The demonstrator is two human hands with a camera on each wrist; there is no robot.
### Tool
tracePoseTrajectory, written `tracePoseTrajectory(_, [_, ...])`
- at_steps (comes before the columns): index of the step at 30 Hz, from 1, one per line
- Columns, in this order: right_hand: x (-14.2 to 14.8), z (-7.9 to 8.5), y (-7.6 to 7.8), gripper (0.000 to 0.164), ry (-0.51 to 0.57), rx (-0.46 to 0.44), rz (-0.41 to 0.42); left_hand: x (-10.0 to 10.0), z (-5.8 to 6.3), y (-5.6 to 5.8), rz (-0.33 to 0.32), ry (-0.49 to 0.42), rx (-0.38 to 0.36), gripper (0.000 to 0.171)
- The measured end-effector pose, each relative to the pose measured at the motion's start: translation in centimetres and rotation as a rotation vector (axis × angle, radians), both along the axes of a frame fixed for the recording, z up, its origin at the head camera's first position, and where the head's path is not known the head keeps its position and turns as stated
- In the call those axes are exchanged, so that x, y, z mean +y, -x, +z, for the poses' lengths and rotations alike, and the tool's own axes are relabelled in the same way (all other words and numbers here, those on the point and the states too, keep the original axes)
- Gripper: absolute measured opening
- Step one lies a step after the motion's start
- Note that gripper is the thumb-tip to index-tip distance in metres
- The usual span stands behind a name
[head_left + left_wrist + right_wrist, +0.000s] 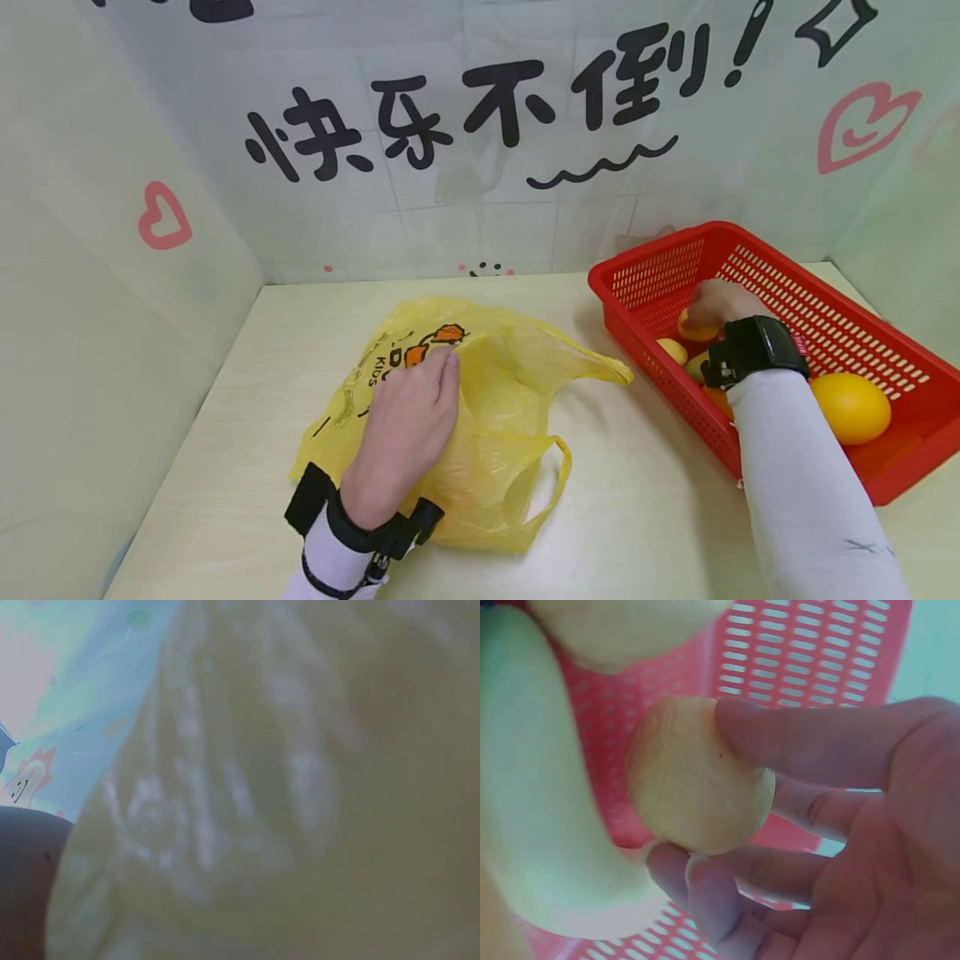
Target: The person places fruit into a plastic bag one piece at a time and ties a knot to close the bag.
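My left hand (pixel 411 421) grips the upper edge of a yellow plastic bag (pixel 498 400) with dark print. The bag lies on the table with one handle stretched right and another looped toward the front; its film fills most of the left wrist view. Inside a red basket, my right hand (pixel 722 302) pinches a small round orange-yellow fruit (pixel 697 776) between thumb and fingertips. Beside that fruit, the right wrist view shows a long, pale, curved fruit (pixel 536 795) and another pale yellow fruit (pixel 622 630).
The red slatted basket (pixel 645 333) stands at the right of the pale table (pixel 630 492). A large yellow-orange round fruit (pixel 851 408) sits in it near my right sleeve, and a small yellow fruit (pixel 672 350) lies by its left wall. A printed white sheet (pixel 480 225) hangs behind.
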State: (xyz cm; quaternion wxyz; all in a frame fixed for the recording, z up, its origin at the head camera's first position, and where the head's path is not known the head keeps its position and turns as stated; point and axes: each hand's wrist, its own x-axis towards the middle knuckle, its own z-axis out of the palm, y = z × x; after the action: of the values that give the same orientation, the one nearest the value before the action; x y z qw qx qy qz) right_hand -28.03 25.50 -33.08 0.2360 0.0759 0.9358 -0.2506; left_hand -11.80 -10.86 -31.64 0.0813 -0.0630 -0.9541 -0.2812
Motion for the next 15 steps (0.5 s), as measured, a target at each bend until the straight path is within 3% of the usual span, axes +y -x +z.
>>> tracePoseTrajectory(8, [-0.9, 2.2, -0.8, 0.040, -0.115, 0.146, 0.079, 0.0, -0.1, 0.0, 0.005, -0.002, -0.006, 0.033])
tracePoseTrajectory(12, [-1.3, 3.4, -1.4, 0.032, -0.114, 0.180, 0.086, 0.0, -0.2, 0.0, 0.006, -0.001, -0.005, 0.033])
tracePoseTrajectory(15, [-1.4, 4.4, -1.8, 0.036, -0.114, 0.220, 0.095, 0.0, -0.3, 0.0, 0.008, -0.002, -0.002, 0.033])
